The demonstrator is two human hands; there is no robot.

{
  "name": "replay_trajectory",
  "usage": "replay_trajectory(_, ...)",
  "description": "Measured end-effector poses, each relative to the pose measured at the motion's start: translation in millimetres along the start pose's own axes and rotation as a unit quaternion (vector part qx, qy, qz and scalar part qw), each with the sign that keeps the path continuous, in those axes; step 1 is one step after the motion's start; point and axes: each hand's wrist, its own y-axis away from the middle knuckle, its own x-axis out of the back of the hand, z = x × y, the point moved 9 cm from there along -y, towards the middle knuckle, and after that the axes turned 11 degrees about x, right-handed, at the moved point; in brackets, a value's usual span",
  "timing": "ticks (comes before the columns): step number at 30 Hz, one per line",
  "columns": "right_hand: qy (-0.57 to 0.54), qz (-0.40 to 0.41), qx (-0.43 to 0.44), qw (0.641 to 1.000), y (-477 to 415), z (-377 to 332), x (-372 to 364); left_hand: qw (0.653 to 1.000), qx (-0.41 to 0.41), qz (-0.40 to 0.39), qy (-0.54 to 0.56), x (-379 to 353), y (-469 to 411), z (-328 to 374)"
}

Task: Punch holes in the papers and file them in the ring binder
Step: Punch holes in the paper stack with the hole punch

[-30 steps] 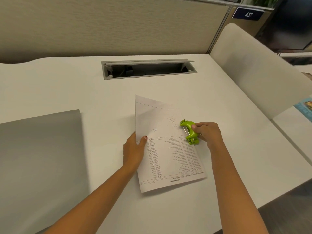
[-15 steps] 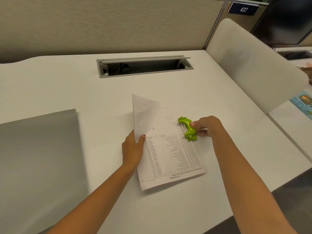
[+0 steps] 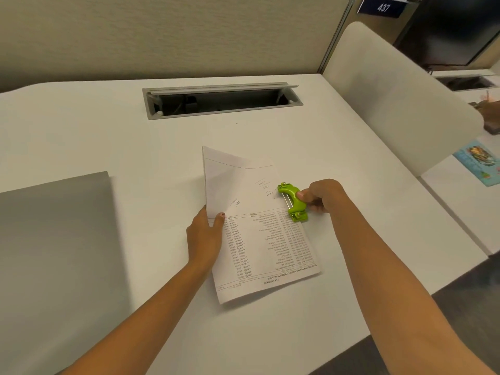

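While the wide white desk point(image 3: 351, 147) carries the white printed paper sheets point(image 3: 259, 247) between both hands, the step in hand is punching their right edge. The left hand point(image 3: 205, 236) pinches the left edge with the thumb on top, and the sheets' far corner is lifted. The right hand point(image 3: 322, 196) is curled round the small lime-green plastic hole punch point(image 3: 293, 203), which sits on the sheet edge at its fingertips.

To do it well, probably flatten the sheets, square the edges, seat them fully in the slot and centre the punch before squeezing. The lifted corner risks skewed holes.

The flat grey binder point(image 3: 54, 253), closed, lies well left of the left hand. A white rounded chair back point(image 3: 400, 104) stands beyond the right hand, a grey cable hatch point(image 3: 224, 100) is ahead of both hands, and a colourful card point(image 3: 481, 162) lies far right. Nothing blocks the punch.
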Motion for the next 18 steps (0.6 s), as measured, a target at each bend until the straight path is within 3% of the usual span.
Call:
replay_trajectory(4,0.067,0.008,0.033,0.997,2.3,-12.5,4.5,1.000,-0.009,0.007,-0.004,1.3,0.3,2.0)
replay_trajectory(9,-0.035,0.002,0.050,0.998,9.9,-9.9,7.0,1.000,-0.008,0.006,-0.004,0.5,-0.2,3.2)
replay_trajectory(18,-0.038,-0.008,0.010,0.999,1.8,-2.1,0.2,1.000,0.009,-0.001,0.000,0.9,-2.3,0.2)
